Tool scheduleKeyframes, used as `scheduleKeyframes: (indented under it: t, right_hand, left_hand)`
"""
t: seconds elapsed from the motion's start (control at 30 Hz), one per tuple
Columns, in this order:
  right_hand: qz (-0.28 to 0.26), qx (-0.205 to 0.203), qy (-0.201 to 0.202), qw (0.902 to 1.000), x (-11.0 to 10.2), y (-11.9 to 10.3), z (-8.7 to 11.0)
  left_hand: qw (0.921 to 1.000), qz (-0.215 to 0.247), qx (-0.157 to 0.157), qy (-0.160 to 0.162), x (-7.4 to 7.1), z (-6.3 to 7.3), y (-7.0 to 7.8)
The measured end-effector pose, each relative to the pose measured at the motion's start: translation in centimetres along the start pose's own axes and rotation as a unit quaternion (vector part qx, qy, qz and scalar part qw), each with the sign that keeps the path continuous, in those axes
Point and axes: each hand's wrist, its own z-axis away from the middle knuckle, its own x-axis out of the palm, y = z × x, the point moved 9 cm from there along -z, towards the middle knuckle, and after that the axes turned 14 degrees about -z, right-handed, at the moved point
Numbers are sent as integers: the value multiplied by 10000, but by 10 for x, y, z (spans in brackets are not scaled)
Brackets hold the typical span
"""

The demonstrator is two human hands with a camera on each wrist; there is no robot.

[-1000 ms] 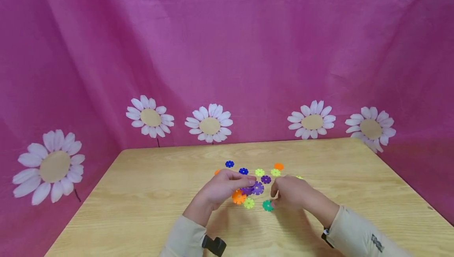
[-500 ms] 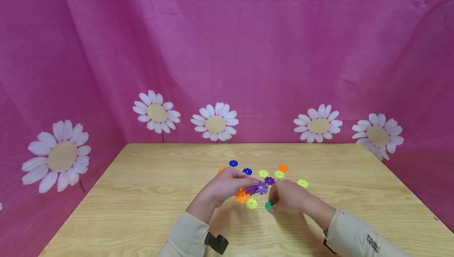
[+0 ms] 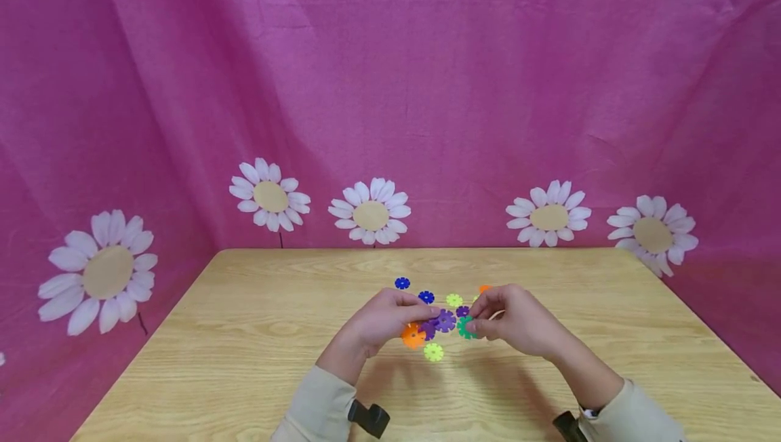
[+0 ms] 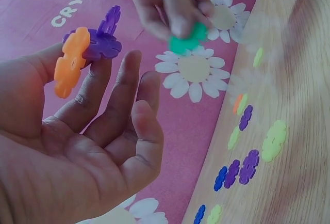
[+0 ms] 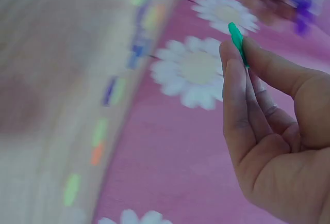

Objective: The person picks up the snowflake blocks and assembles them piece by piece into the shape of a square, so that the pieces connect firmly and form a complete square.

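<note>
My left hand (image 3: 381, 323) pinches a small cluster of plastic interlocking discs with notched rims. In the left wrist view, purple discs (image 4: 105, 43) are slotted together at an angle, with an orange disc (image 4: 72, 61) joined to them. My right hand (image 3: 518, 320) pinches a green notched disc (image 3: 466, 327) between thumb and fingertips. The right wrist view catches this green disc (image 5: 236, 39) nearly edge-on. It is just right of the purple discs (image 3: 446, 320) in the head view; a gap separates the two hands in the left wrist view.
Loose discs lie on the wooden table (image 3: 213, 347): blue ones (image 3: 402, 283) behind my left hand, a yellow-green one (image 3: 434, 352) in front, another yellow-green disc (image 3: 454, 300) and a purple one (image 3: 463, 311) beyond. A pink flowered cloth (image 3: 439, 103) hangs behind the table.
My right hand has picked the green disc up from the table and raised it towards the cluster. The left hand stays in nearly the same place, still holding its discs.
</note>
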Motion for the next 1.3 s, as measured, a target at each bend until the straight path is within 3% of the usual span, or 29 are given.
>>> scheduleKeyframes:
  t: [0.2, 1.0, 1.3]
  right_hand:
    - [-518, -94, 188, 9984, -11, -17, 11]
    - [-607, -285, 420, 9969, -10, -30, 19]
    - [-634, -412, 588, 9954, -12, -34, 23]
  left_hand:
    - [9999, 112, 1, -22, -3, 1, 1]
    - [9998, 110, -72, -119, 0, 0, 3]
    - [9995, 120, 81, -271, 5, 0, 5]
